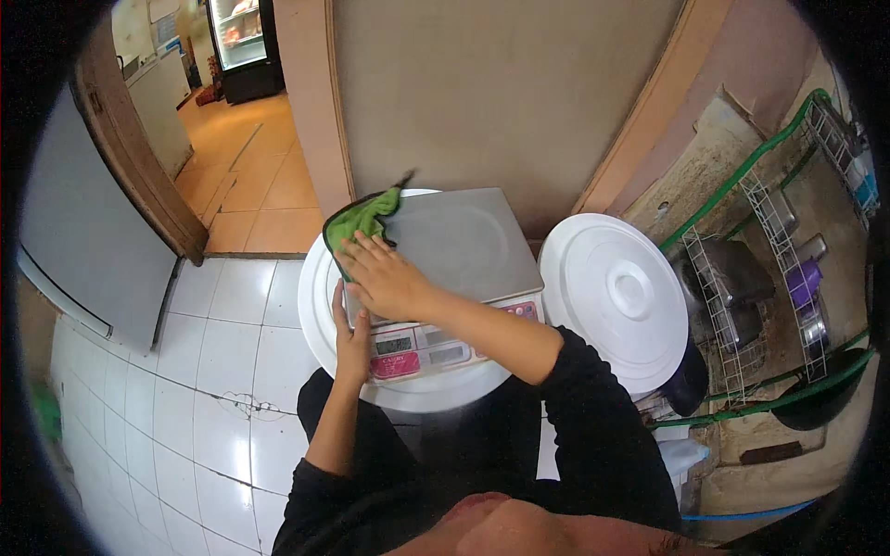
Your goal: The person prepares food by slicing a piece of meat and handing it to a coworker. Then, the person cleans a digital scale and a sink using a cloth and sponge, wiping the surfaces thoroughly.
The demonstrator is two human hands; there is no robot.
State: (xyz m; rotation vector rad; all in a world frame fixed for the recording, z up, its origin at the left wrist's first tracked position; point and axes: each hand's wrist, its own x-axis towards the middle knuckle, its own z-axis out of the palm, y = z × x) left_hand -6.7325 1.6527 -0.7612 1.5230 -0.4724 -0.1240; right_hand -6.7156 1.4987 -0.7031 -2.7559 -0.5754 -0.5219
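A digital weighing scale [455,243] with a flat metal platform and a pink-and-white display panel rests on a round white plastic lid [410,399] before me. My right hand [382,274] lies palm down over the platform's left part, fingers on a green cloth [365,217] with a dark border. The cloth drapes over the far left corner of the platform, and part of it is hidden by my fingers. At the near left corner, my left hand [353,344] steadies the scale's side, thumb up and fingers along the edge.
Right of the scale stands another white lidded container [615,299]. A green-framed wire dish rack [758,271] holds pans and metalware along the right wall. Behind the scale is a beige door panel [507,90]. An open doorway at left shows a lit display fridge [243,42].
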